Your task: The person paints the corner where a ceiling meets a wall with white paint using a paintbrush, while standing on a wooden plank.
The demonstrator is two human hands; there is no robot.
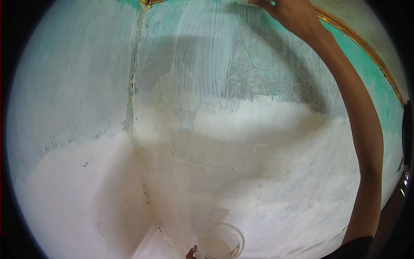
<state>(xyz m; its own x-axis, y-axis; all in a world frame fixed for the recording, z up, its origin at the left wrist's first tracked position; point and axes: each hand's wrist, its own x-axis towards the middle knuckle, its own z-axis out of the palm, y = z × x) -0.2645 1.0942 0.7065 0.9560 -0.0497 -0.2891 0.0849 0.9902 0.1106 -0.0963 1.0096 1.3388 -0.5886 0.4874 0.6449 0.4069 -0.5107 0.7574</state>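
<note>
High at the top right, my right hand (282, 11) is raised against the green and white wall (254, 69), its fingers bent and partly cut off by the frame's top edge. What it holds, if anything, cannot be made out. At the bottom, my left hand (191, 252) grips the side of a clear round container (221, 225) with pale liquid inside; only its fingertips show. Streaky, thin white paint covers the upper wall, while the lower part is whiter.
A cracked wall corner (133, 86) runs down left of centre. Yellow-brown trim (366, 43) follows the wall's top at the right. A small nail-like mark (85, 165) is on the left wall. Dark shadows lie across the wall.
</note>
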